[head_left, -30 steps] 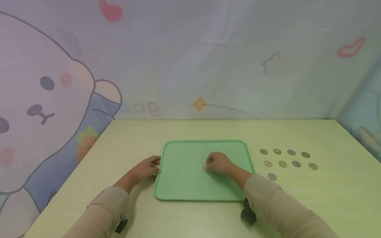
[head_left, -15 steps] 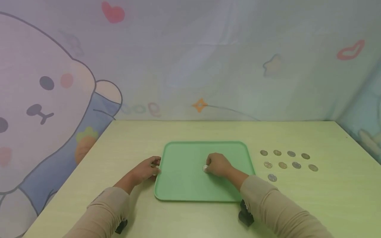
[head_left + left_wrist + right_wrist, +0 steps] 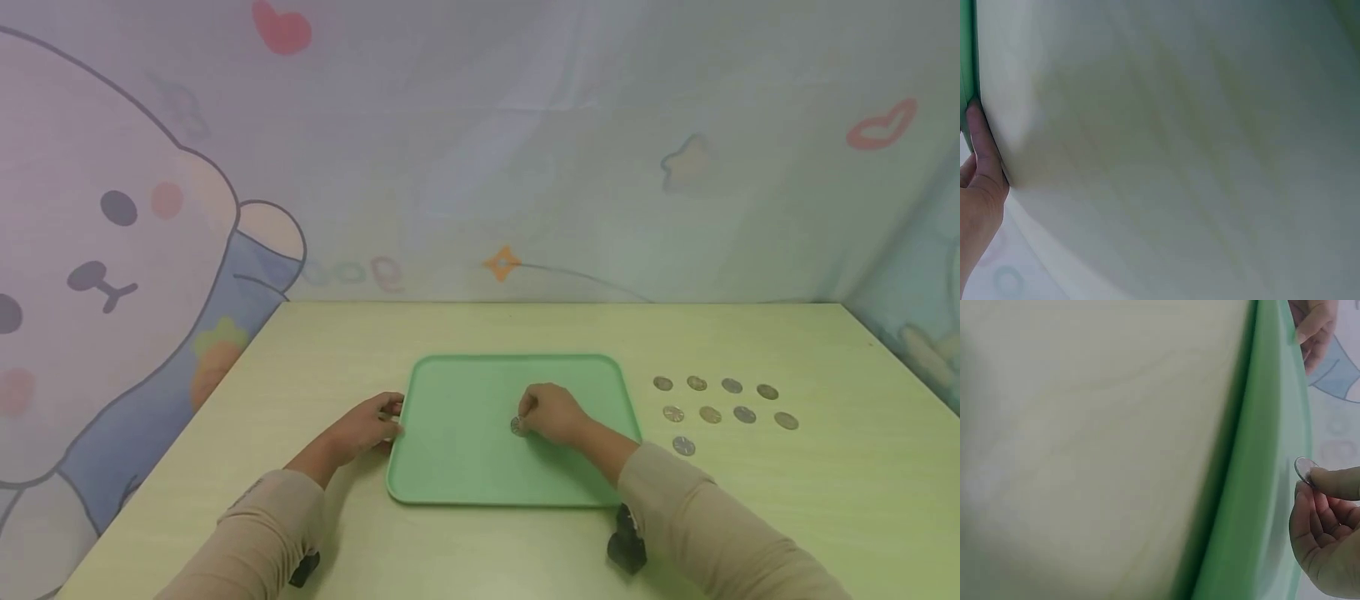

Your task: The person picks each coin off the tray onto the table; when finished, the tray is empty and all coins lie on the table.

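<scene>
Overhead, from the head camera, we see a green tray (image 3: 465, 467) lying flat on the pale bench (image 3: 525, 329). Our right hand (image 3: 551, 414) rests over the middle of the tray, its grip narrow, fingertips pinching a silver coin (image 3: 517, 427) that sits at or just above the tray floor. Our left hand (image 3: 363, 429) lies on the bench with its fingers against the tray's left rim; whether they curl round the rim we cannot tell from this view. Nine further coins (image 3: 723, 408) lie on the bench to the right of the tray, in two rows of four with one coin nearer us, well apart from both hands.

From the left wrist camera, we see one finger (image 3: 982, 140) of the left hand laid straight along the tray's edge (image 3: 966, 62), touching it.

From the right wrist camera, we see the coin (image 3: 1304, 469) held on edge between the thumb and curled fingers of the right hand (image 3: 1329, 537), close to the green tray (image 3: 1260, 487).
</scene>
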The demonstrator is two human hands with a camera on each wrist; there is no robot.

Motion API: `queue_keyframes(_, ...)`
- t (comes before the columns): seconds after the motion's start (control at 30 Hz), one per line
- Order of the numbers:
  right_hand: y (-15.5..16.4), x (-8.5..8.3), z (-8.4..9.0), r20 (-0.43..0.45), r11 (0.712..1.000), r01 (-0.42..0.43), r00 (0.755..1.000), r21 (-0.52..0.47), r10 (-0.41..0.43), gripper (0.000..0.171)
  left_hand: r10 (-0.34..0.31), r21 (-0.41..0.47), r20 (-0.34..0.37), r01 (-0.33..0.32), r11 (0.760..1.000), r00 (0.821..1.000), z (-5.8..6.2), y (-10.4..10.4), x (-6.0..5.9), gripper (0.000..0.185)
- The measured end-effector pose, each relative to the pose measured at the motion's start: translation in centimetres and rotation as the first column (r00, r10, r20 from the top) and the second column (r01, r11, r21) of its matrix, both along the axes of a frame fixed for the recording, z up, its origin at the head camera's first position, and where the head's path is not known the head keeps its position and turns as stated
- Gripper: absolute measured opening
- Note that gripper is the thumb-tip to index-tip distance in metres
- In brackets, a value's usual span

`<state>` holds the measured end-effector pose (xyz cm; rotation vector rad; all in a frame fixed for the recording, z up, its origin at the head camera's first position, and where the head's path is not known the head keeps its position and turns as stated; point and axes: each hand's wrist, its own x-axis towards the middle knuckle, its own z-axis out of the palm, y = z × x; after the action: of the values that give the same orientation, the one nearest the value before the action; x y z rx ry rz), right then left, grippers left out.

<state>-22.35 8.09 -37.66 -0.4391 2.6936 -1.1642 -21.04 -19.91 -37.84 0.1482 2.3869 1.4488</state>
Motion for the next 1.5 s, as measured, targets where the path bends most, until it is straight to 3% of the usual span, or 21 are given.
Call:
queue_keyframes(0.27, 1.2, 0.6, 1.0, 0.095, 0.987, 0.025, 0.995, -0.159, -0.010, 0.008, 0.007, 0.008, 0.006, -0.007, 1.000, 1.000, 0.0, 0.0, 0.1, 0.049)
queue_keyframes(0.83, 5.0, 2.2, 1.9, 0.122, 0.926, 0.011, 0.992, -0.377, 0.038, 0.014, 0.021, -0.010, -0.004, -0.021, 1.000, 1.000, -0.1, 0.4, -0.2, 0.049)
queue_keyframes(1.33, 9.7, 4.1, 2.3, 0.144, 0.903, 0.038, 0.989, -0.428, 0.026, 0.018, 0.013, 0.001, -0.015, -0.013, 1.000, 1.000, -0.4, 0.1, 0.2, 0.047)
queue_keyframes(1.5, 11.6, 4.8, 2.4, 0.138, 0.908, 0.066, 0.990, -0.414, -0.010, 0.021, -0.002, 0.007, -0.018, 0.002, 1.000, 1.000, -0.4, -0.2, 0.3, 0.047)
